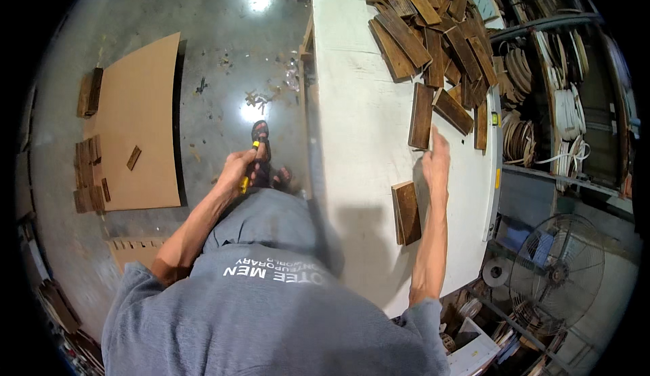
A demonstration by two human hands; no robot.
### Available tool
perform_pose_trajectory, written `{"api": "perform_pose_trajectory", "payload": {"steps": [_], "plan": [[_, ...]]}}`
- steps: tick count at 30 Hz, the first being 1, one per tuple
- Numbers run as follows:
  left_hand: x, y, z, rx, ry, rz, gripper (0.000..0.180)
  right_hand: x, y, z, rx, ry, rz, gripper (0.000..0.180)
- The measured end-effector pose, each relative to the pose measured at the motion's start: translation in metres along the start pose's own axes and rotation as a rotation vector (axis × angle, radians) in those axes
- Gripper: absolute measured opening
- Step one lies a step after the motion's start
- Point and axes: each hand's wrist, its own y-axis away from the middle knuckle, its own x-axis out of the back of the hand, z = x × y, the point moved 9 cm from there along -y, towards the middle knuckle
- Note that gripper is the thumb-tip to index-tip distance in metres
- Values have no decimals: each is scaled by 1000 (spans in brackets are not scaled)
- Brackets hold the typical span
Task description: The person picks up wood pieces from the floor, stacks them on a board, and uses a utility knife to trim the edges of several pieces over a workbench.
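My left hand [237,167] hangs beside my leg over the floor, closed around a small tool with a yellow handle [244,184]. My right hand [437,159] reaches out over the white workbench [359,125], fingers spread, its fingertips touching the lower end of a dark wooden board [420,115]. It holds nothing. Another short wooden block [407,212] lies on the bench just left of my right forearm. A big loose pile of dark wooden boards [426,31] covers the far end of the bench.
A large cardboard sheet [139,122] lies on the concrete floor at left, with small stacks of wood pieces [88,173] along it. Shelves with coiled edge banding [535,105] stand right of the bench. A floor fan [558,271] sits at lower right.
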Motion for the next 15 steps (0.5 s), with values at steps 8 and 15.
{"api": "perform_pose_trajectory", "payload": {"steps": [8, 15], "plan": [[22, 20, 12, -69, 120, 56, 28, -74, -12, -103, 7, 186, -498, 65], [9, 23, 14, -57, 256, -50, 27, -88, -56, -125, 456, 69, -369, 68]]}}
